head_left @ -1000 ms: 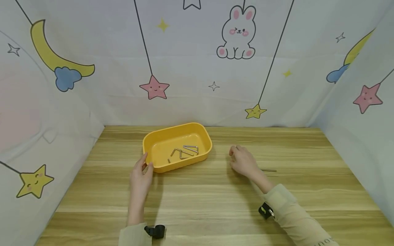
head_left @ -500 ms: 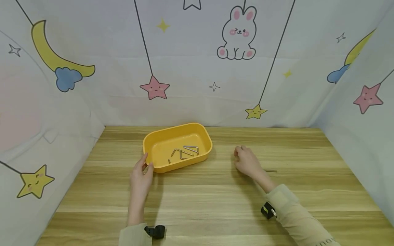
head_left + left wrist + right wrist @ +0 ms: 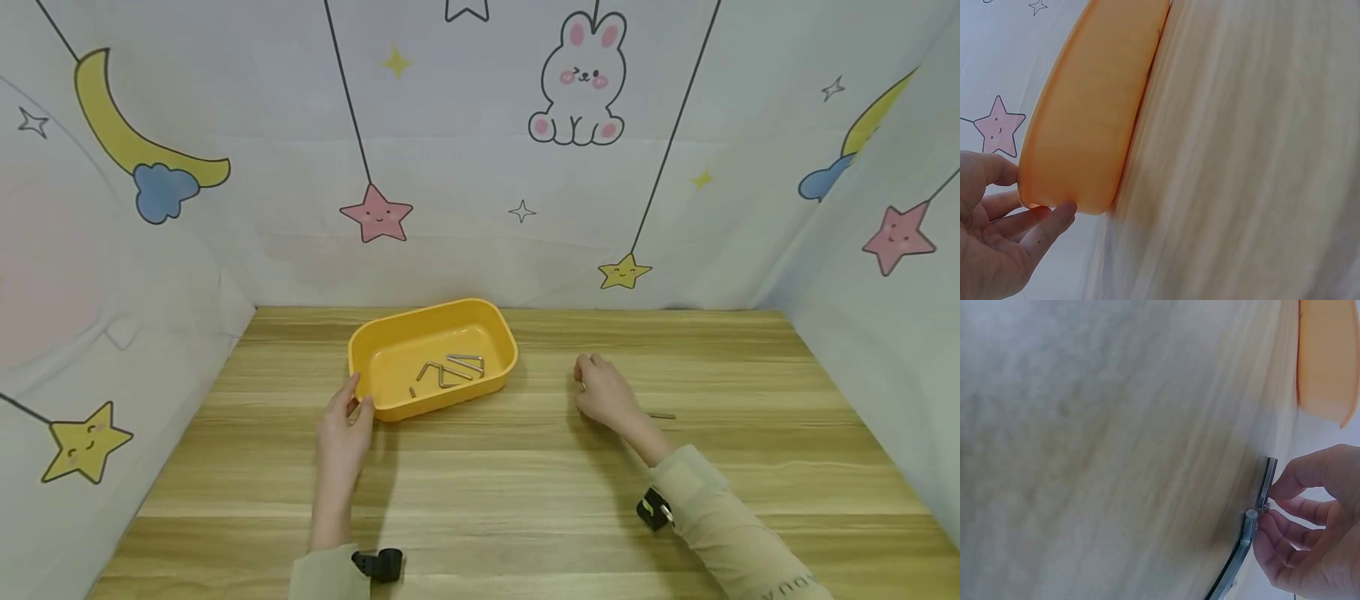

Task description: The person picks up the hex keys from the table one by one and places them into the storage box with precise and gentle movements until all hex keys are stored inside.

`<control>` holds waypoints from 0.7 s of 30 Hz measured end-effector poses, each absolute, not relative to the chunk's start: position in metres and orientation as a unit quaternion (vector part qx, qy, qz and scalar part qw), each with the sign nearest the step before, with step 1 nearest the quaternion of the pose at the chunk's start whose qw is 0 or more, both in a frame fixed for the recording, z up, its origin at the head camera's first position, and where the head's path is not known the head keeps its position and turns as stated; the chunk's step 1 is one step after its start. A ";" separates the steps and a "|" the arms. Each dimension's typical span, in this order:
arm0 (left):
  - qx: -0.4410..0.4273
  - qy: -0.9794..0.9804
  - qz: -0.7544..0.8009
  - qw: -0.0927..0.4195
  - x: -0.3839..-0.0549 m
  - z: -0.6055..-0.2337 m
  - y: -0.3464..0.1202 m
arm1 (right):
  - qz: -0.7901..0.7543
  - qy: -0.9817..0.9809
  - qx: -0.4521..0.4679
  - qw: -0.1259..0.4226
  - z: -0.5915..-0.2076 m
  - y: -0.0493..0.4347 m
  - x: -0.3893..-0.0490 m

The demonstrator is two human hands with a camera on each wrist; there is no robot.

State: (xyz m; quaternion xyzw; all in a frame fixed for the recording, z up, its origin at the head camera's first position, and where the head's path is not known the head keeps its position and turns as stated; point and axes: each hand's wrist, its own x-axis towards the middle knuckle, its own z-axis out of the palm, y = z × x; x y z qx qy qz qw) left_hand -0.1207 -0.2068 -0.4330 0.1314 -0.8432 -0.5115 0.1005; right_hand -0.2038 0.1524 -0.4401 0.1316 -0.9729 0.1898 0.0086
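A yellow box (image 3: 487,384) stands on the table, with several L-shaped metal hex keys (image 3: 455,375) lying in its front right part. My left hand (image 3: 345,429) grips its left end, the thumb on the outside wall and fingers at the rim. To the right of the box, my right hand (image 3: 606,393) is low at the tabletop with its fingertips drawn together. In the right wrist view, thumb and fingers pinch a short dark metal hex key (image 3: 1267,481). A longer bent hex key (image 3: 1232,562) lies just beside them; part of it (image 3: 662,416) shows behind the wrist in the head view.
The wood-grain table (image 3: 480,500) is bounded by a white cloth backdrop (image 3: 480,250) printed with stars, moons and a rabbit, at the back and both sides. The box stands close to the back cloth.
My right hand has shifted a little to the right along the table, covering more of the hex key behind it. My left hand and the box have not moved.
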 end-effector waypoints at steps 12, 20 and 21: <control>0.131 -0.839 -0.519 0.095 -0.121 -0.433 -0.207 | 0.187 -0.974 0.130 0.005 -0.439 0.147 -0.209; 0.130 -0.841 -0.516 0.096 -0.121 -0.434 -0.207 | 0.189 -0.975 0.115 -0.027 -0.439 0.142 -0.211; 0.130 -0.842 -0.515 0.095 -0.121 -0.434 -0.207 | 0.187 -0.975 0.112 -0.030 -0.438 0.142 -0.211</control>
